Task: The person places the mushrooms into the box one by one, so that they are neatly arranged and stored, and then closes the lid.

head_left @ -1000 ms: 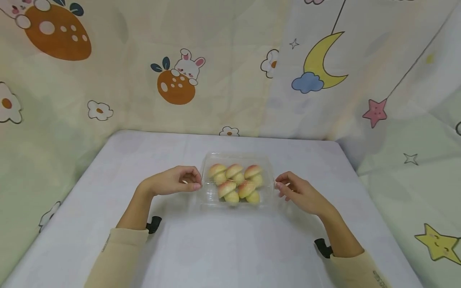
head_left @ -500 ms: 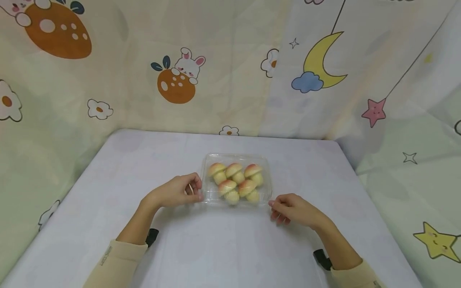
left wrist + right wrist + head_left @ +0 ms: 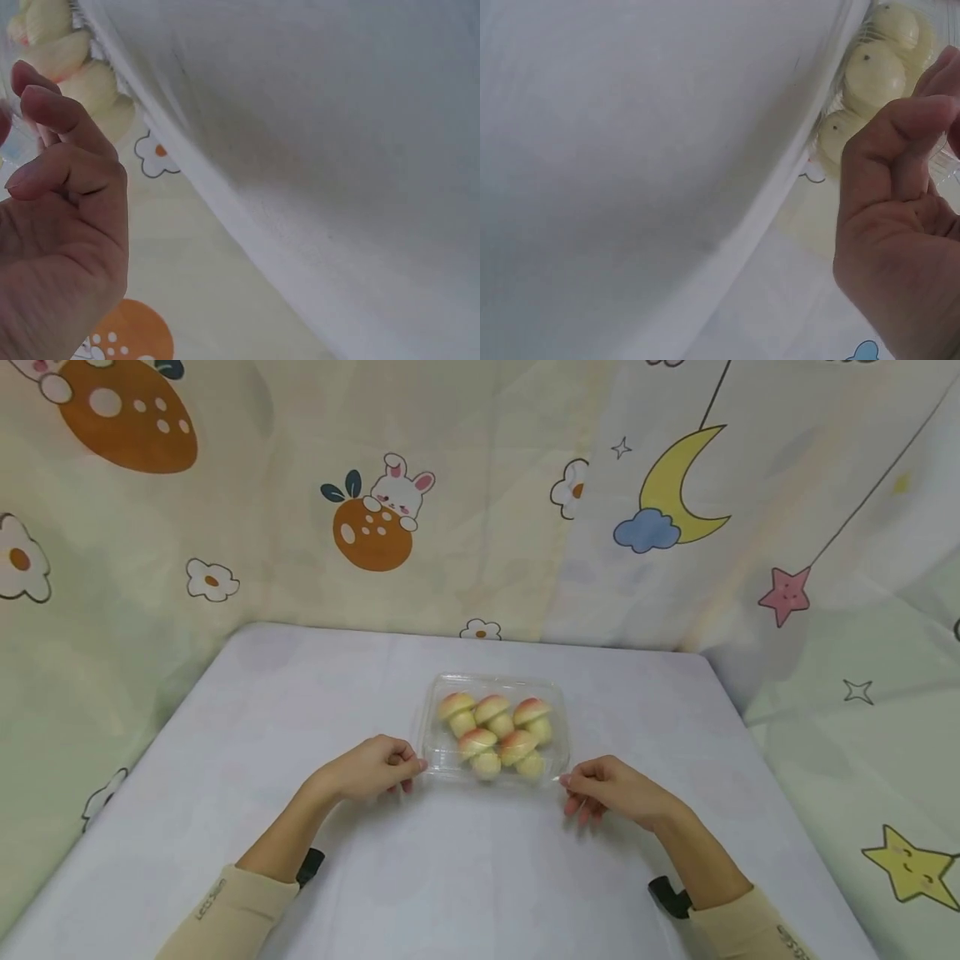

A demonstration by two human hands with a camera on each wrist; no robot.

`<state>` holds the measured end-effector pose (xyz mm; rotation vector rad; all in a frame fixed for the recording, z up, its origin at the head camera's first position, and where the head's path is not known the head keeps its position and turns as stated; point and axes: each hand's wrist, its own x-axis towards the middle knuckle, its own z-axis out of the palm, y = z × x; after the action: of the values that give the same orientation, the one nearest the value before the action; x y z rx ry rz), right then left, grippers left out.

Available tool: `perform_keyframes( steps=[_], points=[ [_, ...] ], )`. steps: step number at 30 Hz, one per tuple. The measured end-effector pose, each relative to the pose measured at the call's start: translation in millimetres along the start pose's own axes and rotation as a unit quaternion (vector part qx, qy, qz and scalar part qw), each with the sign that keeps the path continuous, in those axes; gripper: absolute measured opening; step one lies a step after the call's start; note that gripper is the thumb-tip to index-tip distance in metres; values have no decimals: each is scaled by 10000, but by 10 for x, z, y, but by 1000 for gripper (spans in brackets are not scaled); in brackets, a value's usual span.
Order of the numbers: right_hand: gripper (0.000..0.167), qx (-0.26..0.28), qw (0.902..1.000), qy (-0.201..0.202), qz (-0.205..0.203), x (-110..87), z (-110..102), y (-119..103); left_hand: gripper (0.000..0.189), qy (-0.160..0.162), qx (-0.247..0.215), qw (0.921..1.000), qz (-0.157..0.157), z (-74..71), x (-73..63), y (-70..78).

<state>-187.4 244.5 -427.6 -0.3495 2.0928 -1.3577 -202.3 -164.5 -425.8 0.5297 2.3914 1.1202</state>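
Note:
A clear plastic box point(image 3: 498, 682) holds several mushroom-shaped pieces point(image 3: 477, 742) with red-and-yellow caps and pale stems, lying in two rows. My left hand point(image 3: 371, 767) is at the near left corner of the box, its thumb and forefinger pinching the edge. At the near right corner, the thumb and forefinger of my right hand point(image 3: 618, 793) pinch the rim, while the other fingers hang loosely below. The left wrist view has the curled left hand point(image 3: 71, 217) beside the box side. In the right wrist view, pale rounded stem ends point(image 3: 876, 75) show through the plastic behind the right hand point(image 3: 900, 210).
The box stands toward the back middle of a table with a white cloth point(image 3: 480, 868). A curtain point(image 3: 487, 510) printed with rabbits, flowers, stars and a moon hangs behind and along both sides. Black wrist cameras point(image 3: 670, 897) sit below both wrists.
Both hands have slid from the sides of the box toward its near corners. The left fingers have drawn closer together. The box stays in about the same place.

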Motion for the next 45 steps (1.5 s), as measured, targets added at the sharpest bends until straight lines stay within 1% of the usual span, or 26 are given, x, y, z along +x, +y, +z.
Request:
perform_keyframes(
  steps=[4,14,21,25,30,38,43,45],
  points=[
    [38,-46,10000,63,15,0,-5,2,36,-92,-108,9999,-44,1,5,-16],
    [38,-15,10000,90,10,1,-16,18,39,-303,-247,9992,54,-3,29,-15],
    [37,97,9998,129,120,-4,-16,20,39,-495,-314,9982,91,4,39,-26],
    [37,175,9996,160,166,6,-2,14,37,-562,-329,9977,196,-9,39,-43],
    [34,215,9991,308,213,4,14,6,35,-594,-464,9966,332,-25,58,-48],
    [32,342,9980,458,259,34,30,-2,36,-519,-579,9969,71,-13,55,-46],
    [30,427,9959,680,406,81,26,16,37,-457,-707,9964,14,-9,82,-41],
    [30,479,9943,798,517,101,37,15,37,-403,-727,9965,-75,-4,90,-41]
  ],
)
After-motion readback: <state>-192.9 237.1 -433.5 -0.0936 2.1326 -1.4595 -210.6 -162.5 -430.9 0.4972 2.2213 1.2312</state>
